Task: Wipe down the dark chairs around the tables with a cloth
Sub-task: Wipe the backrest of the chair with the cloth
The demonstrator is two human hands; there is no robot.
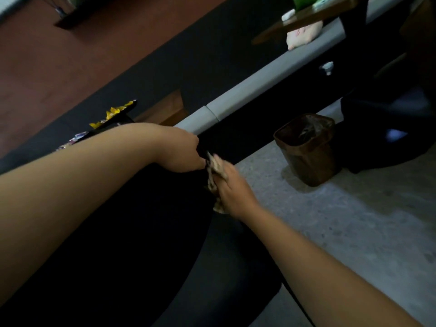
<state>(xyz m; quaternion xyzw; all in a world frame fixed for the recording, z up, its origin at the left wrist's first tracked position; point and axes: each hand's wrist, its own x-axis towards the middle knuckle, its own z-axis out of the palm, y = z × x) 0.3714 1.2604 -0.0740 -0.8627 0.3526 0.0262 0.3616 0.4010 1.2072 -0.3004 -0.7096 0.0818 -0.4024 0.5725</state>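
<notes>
Black, matte and nearly featureless in the dim light: the chair (132,232) fills the lower centre of the tilted head view, its rounded edge curving down toward the pale floor. Cloth (215,175) is beige with a darker mottled pattern, crumpled and bunched, lying against the chair's right edge just below the table (259,83) rim. Right hand (232,192) presses the cloth against the chair; fingers curl over the bunched fabric, grip partly blurred. Left hand (181,149) sits at the chair's upper edge, fingers bent over the far side and hidden, so I cannot tell what they close on.

Table edge is grey, smooth, rounded, with a seam. Floor (354,220) is speckled light stone. Brown waste bin (308,149), tapered and square-mouthed, stands on it under the table. Yellow wrappers (115,113) lie on a dark surface beyond the left forearm. Reddish-brown wall panel (70,57) behind
</notes>
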